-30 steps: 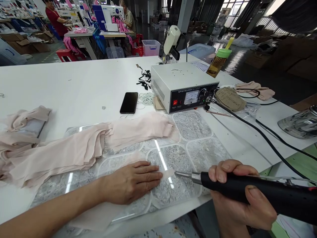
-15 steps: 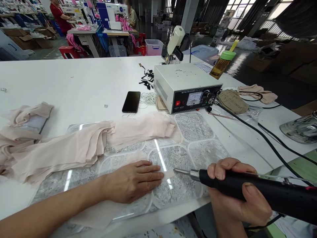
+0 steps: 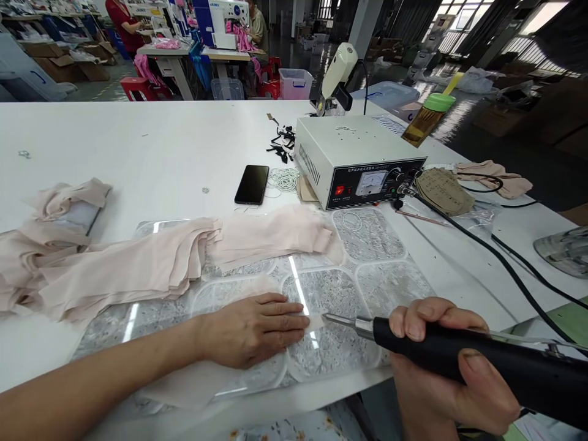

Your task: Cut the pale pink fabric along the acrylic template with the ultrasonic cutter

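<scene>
My left hand [image 3: 257,327] lies flat, fingers stretched out, on a thin pale pink fabric piece over the clear patterned mat [image 3: 331,355]. A narrow end of that fabric [image 3: 316,321] sticks out past my fingertips. In my right hand [image 3: 452,361] is a black handheld ultrasonic welder [image 3: 427,343], my fingers wrapped round its handle. Its pointed metal tip is at the fabric's end; whether it touches, I cannot tell. Behind my left hand lie a stack of pale pink fabric strips [image 3: 138,263] and another stack [image 3: 271,236].
A control box [image 3: 358,159] with a dial stands at the back right, its black cable [image 3: 487,248] running to the right. Near it are a phone [image 3: 252,184], coiled white cord [image 3: 283,180], a tilted drink bottle [image 3: 427,119] and a glass jar [image 3: 565,251]. People sit at sewing machines beyond.
The whole view has shifted slightly, so things appear a little farther right. Both hands and the welder tip stay in nearly the same place over the mat.
</scene>
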A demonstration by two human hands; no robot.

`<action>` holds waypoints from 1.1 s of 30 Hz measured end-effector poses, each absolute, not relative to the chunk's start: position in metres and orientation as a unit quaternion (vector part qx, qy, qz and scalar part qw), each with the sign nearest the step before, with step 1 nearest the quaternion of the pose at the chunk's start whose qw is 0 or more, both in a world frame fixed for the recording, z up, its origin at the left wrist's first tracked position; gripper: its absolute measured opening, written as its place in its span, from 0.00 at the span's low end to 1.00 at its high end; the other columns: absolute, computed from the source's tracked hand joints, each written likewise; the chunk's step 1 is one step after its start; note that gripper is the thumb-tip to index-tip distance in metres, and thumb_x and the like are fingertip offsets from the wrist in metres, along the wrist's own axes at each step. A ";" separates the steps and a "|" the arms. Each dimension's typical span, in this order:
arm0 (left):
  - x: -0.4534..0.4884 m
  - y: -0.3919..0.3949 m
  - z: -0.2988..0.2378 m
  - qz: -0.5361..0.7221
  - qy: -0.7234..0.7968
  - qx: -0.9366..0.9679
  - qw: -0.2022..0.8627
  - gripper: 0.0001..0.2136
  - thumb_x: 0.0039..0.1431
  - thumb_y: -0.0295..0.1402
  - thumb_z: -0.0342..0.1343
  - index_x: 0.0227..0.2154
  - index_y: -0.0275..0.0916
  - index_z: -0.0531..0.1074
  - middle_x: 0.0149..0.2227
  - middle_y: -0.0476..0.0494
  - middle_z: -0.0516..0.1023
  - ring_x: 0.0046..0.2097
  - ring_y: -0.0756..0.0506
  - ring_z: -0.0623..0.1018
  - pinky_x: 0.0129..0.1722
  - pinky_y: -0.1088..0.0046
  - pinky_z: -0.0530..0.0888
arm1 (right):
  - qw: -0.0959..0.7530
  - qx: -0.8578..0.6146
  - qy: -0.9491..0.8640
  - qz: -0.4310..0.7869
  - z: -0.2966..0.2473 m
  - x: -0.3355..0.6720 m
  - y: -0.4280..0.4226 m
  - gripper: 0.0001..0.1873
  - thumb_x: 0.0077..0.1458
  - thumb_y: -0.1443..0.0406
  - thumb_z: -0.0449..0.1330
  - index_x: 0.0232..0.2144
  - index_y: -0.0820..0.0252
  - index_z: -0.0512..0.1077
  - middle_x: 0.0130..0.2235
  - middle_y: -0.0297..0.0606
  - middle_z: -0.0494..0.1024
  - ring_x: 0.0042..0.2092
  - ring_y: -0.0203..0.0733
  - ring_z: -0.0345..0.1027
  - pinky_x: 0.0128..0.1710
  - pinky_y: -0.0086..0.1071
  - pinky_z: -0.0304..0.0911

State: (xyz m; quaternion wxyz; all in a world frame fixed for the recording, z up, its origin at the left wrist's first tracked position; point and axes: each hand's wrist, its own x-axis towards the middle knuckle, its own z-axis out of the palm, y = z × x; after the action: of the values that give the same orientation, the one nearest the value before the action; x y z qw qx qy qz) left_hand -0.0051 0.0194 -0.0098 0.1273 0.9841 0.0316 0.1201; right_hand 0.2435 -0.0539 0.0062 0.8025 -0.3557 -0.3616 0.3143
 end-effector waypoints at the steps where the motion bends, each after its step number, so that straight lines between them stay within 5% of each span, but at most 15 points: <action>1: -0.005 0.019 -0.010 0.121 0.032 0.984 0.127 0.16 0.70 0.29 0.43 0.54 0.32 0.70 0.58 0.41 0.70 0.61 0.42 0.69 0.62 0.63 0.63 | 0.801 -0.353 -0.364 0.320 0.006 0.242 -0.054 0.08 0.44 0.62 0.59 0.29 0.59 0.72 0.27 0.33 0.69 0.22 0.33 0.61 0.20 0.32 0.62; 33: -0.006 0.020 -0.014 0.107 0.031 0.984 0.135 0.16 0.69 0.29 0.44 0.55 0.31 0.69 0.60 0.42 0.68 0.61 0.41 0.68 0.62 0.63 0.62 | 0.760 -0.325 -0.409 0.385 0.006 0.238 -0.067 0.09 0.49 0.62 0.58 0.33 0.59 0.72 0.30 0.34 0.68 0.24 0.33 0.62 0.21 0.33 0.63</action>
State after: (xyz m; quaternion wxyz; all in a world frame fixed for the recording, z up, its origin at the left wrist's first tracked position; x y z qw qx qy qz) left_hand -0.0062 0.0199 -0.0136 0.1351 0.9845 0.0312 0.1074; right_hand 0.2376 -0.0665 0.0061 0.7604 -0.3252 -0.4094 0.3853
